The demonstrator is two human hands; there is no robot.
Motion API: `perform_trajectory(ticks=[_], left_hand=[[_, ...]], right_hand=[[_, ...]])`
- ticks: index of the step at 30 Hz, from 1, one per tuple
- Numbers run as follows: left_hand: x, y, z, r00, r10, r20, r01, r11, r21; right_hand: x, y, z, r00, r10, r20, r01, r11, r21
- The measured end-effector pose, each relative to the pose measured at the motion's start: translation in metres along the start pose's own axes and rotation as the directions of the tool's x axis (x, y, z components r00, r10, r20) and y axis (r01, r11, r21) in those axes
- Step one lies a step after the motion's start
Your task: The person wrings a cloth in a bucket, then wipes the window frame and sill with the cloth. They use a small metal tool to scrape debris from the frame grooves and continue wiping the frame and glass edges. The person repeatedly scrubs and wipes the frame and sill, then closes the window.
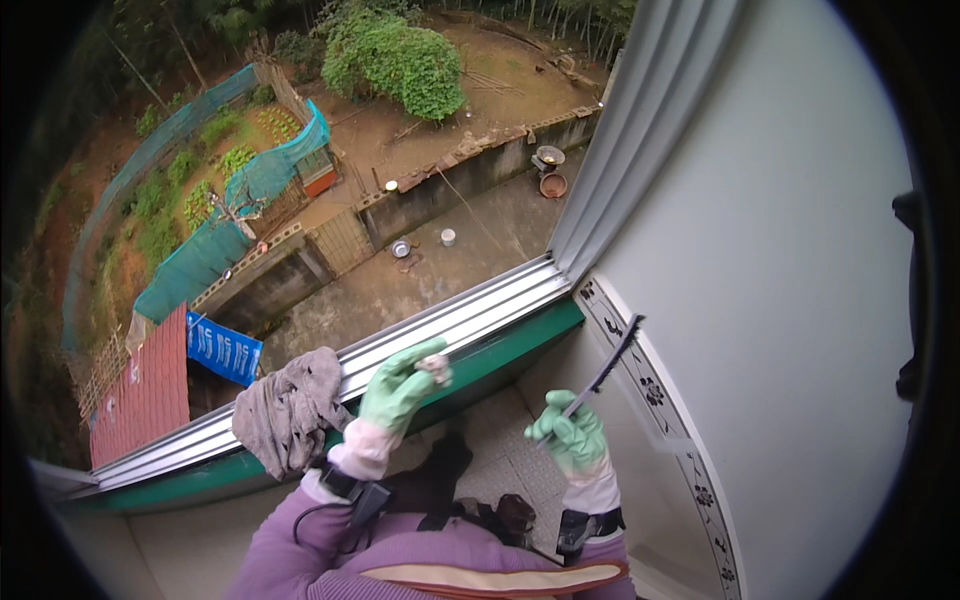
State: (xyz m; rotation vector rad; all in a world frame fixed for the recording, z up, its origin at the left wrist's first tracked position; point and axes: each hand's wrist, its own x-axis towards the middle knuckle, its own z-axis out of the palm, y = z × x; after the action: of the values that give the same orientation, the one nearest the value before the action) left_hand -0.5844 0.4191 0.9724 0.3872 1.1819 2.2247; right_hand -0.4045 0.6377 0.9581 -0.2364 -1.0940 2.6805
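My left hand (pixel 401 386), in a green and white rubber glove, pinches a small crumpled whitish wad (pixel 435 369), its material unclear, above the window sill. In my right hand (pixel 574 435), gloved alike, is the handle of a thin brush (pixel 616 354) with dark bristles; its head points up and away towards the tiled wall border. A grey-brown cloth (pixel 292 409) lies draped over the aluminium window track (pixel 457 307), just left of my left hand. Below the track runs the green sill edge (pixel 502 352).
The sliding window frame (pixel 637 135) rises at the right beside the white wall (pixel 765 225) with its flower-patterned tile border (pixel 651 390). Beyond the open window, far below, lie a concrete yard (pixel 480 225), a red roof (pixel 146 394) and a netted garden (pixel 180 180). Tiled floor (pixel 495 427) shows beneath me.
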Motion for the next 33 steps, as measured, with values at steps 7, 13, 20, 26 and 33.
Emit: perform_trajectory(ticks=[7, 13, 20, 26, 33], left_hand=[[0.095, -0.029, 0.028, 0.968, -0.150, 0.201, 0.176, 0.977, -0.119], [0.121, -0.037, 0.043, 0.990, -0.120, 0.070, 0.112, 0.987, 0.112], [0.134, -0.028, 0.027, 0.920, -0.362, 0.154, 0.390, 0.889, -0.241], [0.136, -0.033, 0.031, 0.977, -0.211, -0.025, 0.211, 0.954, 0.212], [0.145, -0.065, 0.045, 0.988, -0.146, -0.057, 0.142, 0.988, -0.055]], right_hand=[[0.070, -0.034, 0.017, 0.971, -0.155, -0.183, 0.162, 0.986, 0.025], [0.132, -0.025, 0.032, 0.917, -0.266, -0.296, 0.035, 0.794, -0.606], [0.169, -0.019, -0.006, 0.910, -0.129, -0.393, -0.170, 0.749, -0.640], [0.171, -0.021, -0.023, 0.934, -0.285, -0.214, 0.041, 0.682, -0.731], [0.169, -0.022, -0.037, 0.945, -0.280, -0.171, 0.082, 0.707, -0.703]])
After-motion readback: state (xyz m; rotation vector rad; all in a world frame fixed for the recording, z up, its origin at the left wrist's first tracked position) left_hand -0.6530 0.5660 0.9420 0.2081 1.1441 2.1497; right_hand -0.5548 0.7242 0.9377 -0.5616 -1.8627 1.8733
